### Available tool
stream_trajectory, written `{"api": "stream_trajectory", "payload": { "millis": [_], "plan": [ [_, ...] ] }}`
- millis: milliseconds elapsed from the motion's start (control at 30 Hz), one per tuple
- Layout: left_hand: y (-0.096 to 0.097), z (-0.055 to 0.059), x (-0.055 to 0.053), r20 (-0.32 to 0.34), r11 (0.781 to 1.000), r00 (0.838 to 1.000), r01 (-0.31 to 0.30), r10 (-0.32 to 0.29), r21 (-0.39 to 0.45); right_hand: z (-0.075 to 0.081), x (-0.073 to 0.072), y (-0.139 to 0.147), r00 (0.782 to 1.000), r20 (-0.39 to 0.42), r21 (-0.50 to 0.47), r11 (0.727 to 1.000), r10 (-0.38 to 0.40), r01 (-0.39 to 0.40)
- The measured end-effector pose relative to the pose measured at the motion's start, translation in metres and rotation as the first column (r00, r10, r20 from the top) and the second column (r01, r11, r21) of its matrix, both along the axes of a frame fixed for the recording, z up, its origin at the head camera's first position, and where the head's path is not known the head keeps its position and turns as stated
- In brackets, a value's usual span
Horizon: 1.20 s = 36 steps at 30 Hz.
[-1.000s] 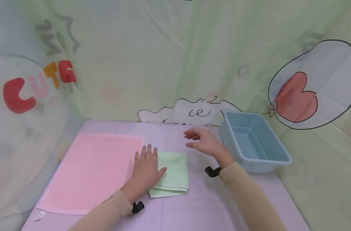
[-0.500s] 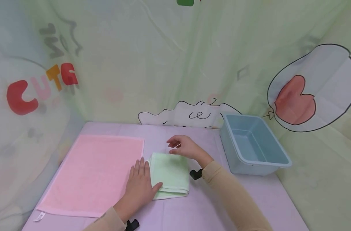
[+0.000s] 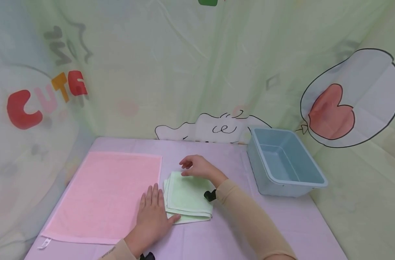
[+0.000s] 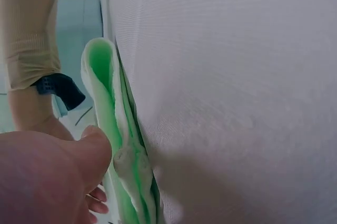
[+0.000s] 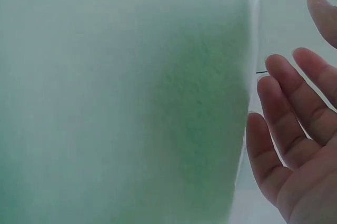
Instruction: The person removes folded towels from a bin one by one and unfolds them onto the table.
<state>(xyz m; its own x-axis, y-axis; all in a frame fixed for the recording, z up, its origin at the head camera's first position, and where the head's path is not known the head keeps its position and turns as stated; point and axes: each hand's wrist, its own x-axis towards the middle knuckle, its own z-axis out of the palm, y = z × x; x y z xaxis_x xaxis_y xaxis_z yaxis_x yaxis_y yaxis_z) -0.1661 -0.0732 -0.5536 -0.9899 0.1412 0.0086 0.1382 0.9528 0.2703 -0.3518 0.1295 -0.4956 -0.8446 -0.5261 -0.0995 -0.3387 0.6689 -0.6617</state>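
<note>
A light green towel (image 3: pixel 189 196), folded into a small stack, lies in the middle of the table. Its layered, looped edge (image 4: pixel 118 103) shows from the side in the left wrist view. Flat and with straight fingers, my left hand (image 3: pixel 151 219) lies at the stack's left side, thumb on the near left corner. Over the far edge of the stack hovers my right hand (image 3: pixel 198 168), its fingers relaxed and slightly bent. In the right wrist view the right fingers (image 5: pixel 297 113) are spread beside the towel's edge, with nothing between them.
A pink towel (image 3: pixel 109 191) lies spread flat on the left, its white tag (image 3: pixel 44 243) at the near corner. At the back right stands a light blue plastic basin (image 3: pixel 265 177). Printed curtains (image 3: pixel 184 72) enclose the lilac-covered table (image 3: pixel 242 231).
My left hand has slid toward me and left, off most of the green towel. My right hand has come left from near the basin to above the towel's far edge.
</note>
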Motion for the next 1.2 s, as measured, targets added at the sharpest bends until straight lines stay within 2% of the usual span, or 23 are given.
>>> {"api": "stream_trajectory", "payload": {
  "millis": [267,400,600,800,900,1067,1200],
  "plan": [
    [-0.003,-0.007,0.005,0.013,0.992,0.993,0.114,-0.113,-0.045,-0.011,-0.001,-0.02,1.0,-0.007,0.052,0.999,0.01,-0.009],
    [-0.001,-0.008,0.008,0.013,0.99,0.99,0.14,-0.14,-0.033,-0.016,-0.001,-0.027,1.0,-0.003,0.074,0.997,0.002,-0.002],
    [-0.001,-0.009,0.013,0.021,0.992,0.992,0.122,-0.121,-0.023,-0.024,-0.001,-0.037,0.999,0.012,0.103,0.994,-0.035,0.034],
    [-0.003,-0.007,0.016,0.051,1.0,0.998,0.029,-0.028,-0.007,-0.025,-0.001,-0.037,0.999,0.023,0.115,0.993,-0.023,0.02],
    [-0.003,-0.006,0.017,0.052,1.0,0.999,0.016,-0.016,0.003,-0.025,-0.002,-0.034,1.0,0.023,0.085,0.996,-0.002,0.0],
    [-0.002,-0.005,0.02,0.047,0.999,0.998,0.038,-0.038,-0.008,-0.022,-0.004,-0.027,0.999,0.003,-0.013,0.998,0.054,-0.054],
    [0.001,-0.003,0.025,0.07,0.999,0.997,0.032,-0.029,-0.032,-0.016,-0.003,-0.02,0.997,0.027,-0.098,0.993,0.066,-0.063]
  ]
}}
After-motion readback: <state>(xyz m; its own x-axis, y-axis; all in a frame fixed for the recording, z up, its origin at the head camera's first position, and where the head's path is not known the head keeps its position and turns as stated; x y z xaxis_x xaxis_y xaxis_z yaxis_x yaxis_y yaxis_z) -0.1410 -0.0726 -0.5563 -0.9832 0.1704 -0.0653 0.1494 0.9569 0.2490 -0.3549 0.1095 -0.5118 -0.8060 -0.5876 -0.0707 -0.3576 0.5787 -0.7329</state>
